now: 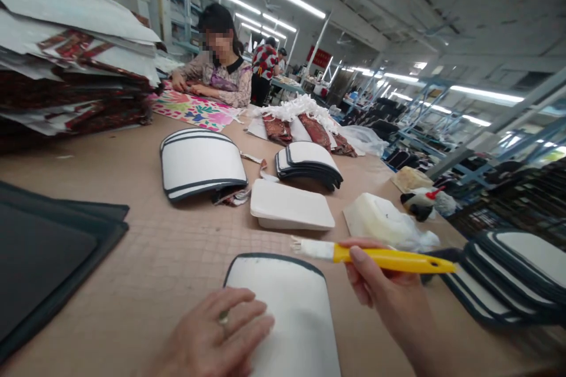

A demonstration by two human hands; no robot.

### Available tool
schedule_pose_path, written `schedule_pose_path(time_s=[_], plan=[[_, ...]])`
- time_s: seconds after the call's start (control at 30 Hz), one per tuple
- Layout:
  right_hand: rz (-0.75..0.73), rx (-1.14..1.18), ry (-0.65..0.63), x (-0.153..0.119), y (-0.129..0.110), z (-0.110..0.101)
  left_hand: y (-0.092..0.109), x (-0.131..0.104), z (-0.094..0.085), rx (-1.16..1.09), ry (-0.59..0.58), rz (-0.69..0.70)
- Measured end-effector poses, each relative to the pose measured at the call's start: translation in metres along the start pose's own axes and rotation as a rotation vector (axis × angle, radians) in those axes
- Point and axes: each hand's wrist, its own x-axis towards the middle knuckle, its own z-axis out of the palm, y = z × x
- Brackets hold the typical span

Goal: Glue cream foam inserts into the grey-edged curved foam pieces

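Observation:
A white panel with a dark edge [294, 306] lies on the brown table in front of me. My left hand [221, 330], wearing a ring, rests on its left side with the fingers stretched out. In my right hand [375, 283] is a brush with a yellow handle [407, 260], pinched between thumb and fingers. The brush's pale tip points left, above the panel's far edge. Just beyond it sits a small stack of plain white pieces [292, 205], and a white, translucent container [375, 218] stands right of that stack.
Stacks of dark-edged panels stand at the back left [203, 162], back middle [309, 162] and right [517, 277]. Dark sheets [53, 253] lie at left, below a tall pile of white and red-brown material [75, 59]. Across the table, a person [225, 65] handles flowered fabric [198, 107].

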Motion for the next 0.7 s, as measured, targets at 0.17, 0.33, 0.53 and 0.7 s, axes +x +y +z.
schedule_pose_path(time_s=[0.17, 0.33, 0.53, 0.7], plan=[[-0.079, -0.159, -0.074, -0.010, 0.015, 0.042, -0.004, -0.027, 0.067, 0.158, -0.133, 0.132], [-0.094, -0.283, -0.314, 0.007, 0.044, 0.066, -0.003, -0.033, 0.082, 0.158, -0.121, 0.084], [-0.086, -0.278, -0.438, 0.013, 0.056, 0.087, -0.002, -0.033, 0.081, 0.141, -0.132, 0.072], [-0.066, -0.316, -0.462, 0.014, 0.051, 0.071, 0.000, -0.030, 0.075, 0.101, -0.209, 0.049]])
